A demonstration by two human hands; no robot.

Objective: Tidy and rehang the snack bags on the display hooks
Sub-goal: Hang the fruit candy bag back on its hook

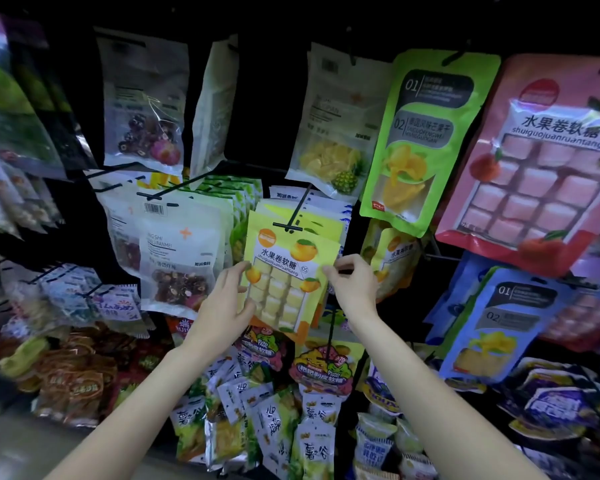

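A yellow fruit-candy bag [284, 271] with orange fruit pictures hangs at the front of a black display hook [297, 213], with several similar bags stacked behind it. My left hand [227, 303] grips the bag's lower left edge, fingers on its front. My right hand [354, 280] pinches the bag's right edge at mid height. The hook's tip pokes out through the bag's top hole.
A white dried-fruit bag [174, 254] hangs left on another hook. A green mango bag [420, 140], a pink candy bag [541, 161] and a blue bag [499, 320] hang right. Loose small snack packets [281, 420] fill bins below.
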